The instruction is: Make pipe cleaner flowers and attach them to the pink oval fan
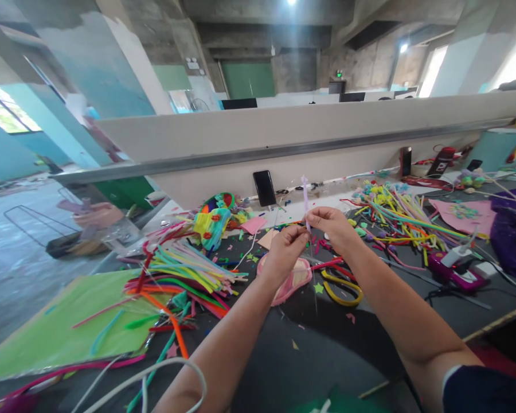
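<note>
My left hand (289, 248) and my right hand (327, 225) meet above the middle of the dark table, both with fingers pinched. Between them stands a light purple pipe cleaner (305, 198), upright, its lower part at my fingertips. A thin wire-like strand hangs below my hands. Under and behind my left wrist lies a pink padded oval piece (294, 281). Yellow-handled scissors (343, 288) rest just below my right wrist.
Bundles of coloured pipe cleaners lie left (193, 267) and right (406, 215). A phone (264, 188) leans on the partition. A green sheet (69, 321) covers the left side. A magenta power strip (456, 272) with cables sits at right, and a white cable (155, 367) loops front left.
</note>
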Motion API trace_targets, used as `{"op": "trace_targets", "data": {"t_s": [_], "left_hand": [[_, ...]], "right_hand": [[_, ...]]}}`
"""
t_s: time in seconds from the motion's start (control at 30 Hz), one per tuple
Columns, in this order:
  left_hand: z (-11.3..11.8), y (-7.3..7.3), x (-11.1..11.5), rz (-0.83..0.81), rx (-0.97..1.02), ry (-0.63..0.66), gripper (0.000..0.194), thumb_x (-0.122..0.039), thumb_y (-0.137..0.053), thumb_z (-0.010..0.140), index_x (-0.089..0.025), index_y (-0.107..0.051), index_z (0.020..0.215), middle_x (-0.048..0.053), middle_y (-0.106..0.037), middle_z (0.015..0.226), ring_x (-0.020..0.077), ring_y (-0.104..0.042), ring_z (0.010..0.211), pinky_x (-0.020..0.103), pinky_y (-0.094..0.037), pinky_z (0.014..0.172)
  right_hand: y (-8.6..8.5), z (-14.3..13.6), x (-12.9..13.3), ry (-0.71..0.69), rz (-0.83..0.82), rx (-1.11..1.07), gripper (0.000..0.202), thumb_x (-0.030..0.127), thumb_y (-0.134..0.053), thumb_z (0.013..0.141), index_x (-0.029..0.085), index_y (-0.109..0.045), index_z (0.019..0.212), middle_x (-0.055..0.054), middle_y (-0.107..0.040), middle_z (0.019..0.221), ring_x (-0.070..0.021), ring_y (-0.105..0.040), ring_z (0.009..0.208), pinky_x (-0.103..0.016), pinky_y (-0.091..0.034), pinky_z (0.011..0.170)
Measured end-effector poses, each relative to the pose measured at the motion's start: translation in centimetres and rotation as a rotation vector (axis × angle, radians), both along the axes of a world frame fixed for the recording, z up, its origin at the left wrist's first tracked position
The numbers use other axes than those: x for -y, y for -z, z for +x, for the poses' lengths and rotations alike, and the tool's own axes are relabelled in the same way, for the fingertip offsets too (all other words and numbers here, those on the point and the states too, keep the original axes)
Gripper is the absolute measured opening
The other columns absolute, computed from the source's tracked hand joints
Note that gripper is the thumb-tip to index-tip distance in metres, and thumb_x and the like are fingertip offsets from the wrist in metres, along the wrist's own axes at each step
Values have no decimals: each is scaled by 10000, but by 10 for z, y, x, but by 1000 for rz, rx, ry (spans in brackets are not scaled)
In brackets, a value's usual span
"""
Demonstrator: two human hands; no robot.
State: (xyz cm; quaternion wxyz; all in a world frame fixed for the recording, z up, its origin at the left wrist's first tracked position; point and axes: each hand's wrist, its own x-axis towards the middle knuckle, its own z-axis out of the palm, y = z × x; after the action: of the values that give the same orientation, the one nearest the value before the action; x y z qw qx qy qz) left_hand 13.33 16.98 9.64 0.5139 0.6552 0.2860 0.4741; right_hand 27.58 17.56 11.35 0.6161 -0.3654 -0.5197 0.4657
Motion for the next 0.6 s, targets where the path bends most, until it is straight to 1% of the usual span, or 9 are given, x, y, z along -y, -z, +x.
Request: {"op": "trace_targets", "data": {"t_s": [0.07,0.13,0.2,0.27,0.33,0.4,0.47,0.57,0.6], "left_hand": [[-1,0,-1,86,-77,-44,238,-326,-625,772,-136,-549,652,-47,-412,561,58,-334,531,200,-255,502],[0,0,1,52,-60,19,251,-335,-620,781,-134,-546,652,-46,-419,562,52,-327,511,200,-244,489],[0,0,4,-60,29,145,264,-357,-620,791,-134,-540,673,-48,-430,560,34,-292,457,198,-200,450],[-1,0,5,-167,127,255,273,-362,-637,786,-134,-530,680,-43,-458,561,19,-267,415,195,-158,420],[-2,-1,7,-245,195,335,274,-356,-662,770,-133,-530,683,-39,-472,554,10,-257,390,188,-137,403],[-2,-1,10,-303,246,386,270,-346,-686,751,-131,-538,684,-40,-465,541,5,-259,379,178,-130,394],[-1,-2,14,-354,293,414,260,-331,-695,741,-130,-542,684,-42,-457,540,4,-267,377,170,-133,388],[4,-1,21,-405,345,435,223,-314,-673,759,-134,-551,709,-44,-446,540,9,-271,380,170,-134,381],[6,0,22,-396,349,432,213,-311,-664,769,-133,-558,718,-44,-443,538,12,-273,383,172,-131,381]], "right_hand": [[-1,1,1,55,-21,49,260,357,-777,585,150,-621,608,34,-554,566,-87,-450,556,-236,-359,565],[-2,3,4,28,-28,27,252,349,-778,584,153,-621,598,30,-551,564,-89,-448,558,-233,-357,552],[-3,4,6,-75,-17,-46,227,343,-766,612,158,-635,612,14,-569,590,-99,-473,582,-229,-374,549],[-4,4,9,-209,-12,-149,214,334,-763,631,162,-637,628,-2,-591,646,-104,-499,604,-223,-391,542],[-5,2,12,-351,-26,-243,224,342,-764,639,164,-628,645,-12,-610,725,-96,-502,589,-215,-397,512],[-5,-2,14,-447,-49,-314,249,355,-771,632,166,-611,654,-15,-613,808,-83,-487,565,-208,-399,484],[-3,-6,17,-488,-62,-369,265,358,-778,623,168,-594,652,-16,-603,868,-81,-486,586,-208,-425,503],[2,-11,16,-515,-44,-429,258,330,-778,625,171,-575,640,-12,-579,883,-94,-514,683,-228,-477,637],[4,-11,15,-529,-35,-437,254,326,-775,628,172,-573,640,-10,-573,873,-94,-514,687,-232,-479,648]]}}
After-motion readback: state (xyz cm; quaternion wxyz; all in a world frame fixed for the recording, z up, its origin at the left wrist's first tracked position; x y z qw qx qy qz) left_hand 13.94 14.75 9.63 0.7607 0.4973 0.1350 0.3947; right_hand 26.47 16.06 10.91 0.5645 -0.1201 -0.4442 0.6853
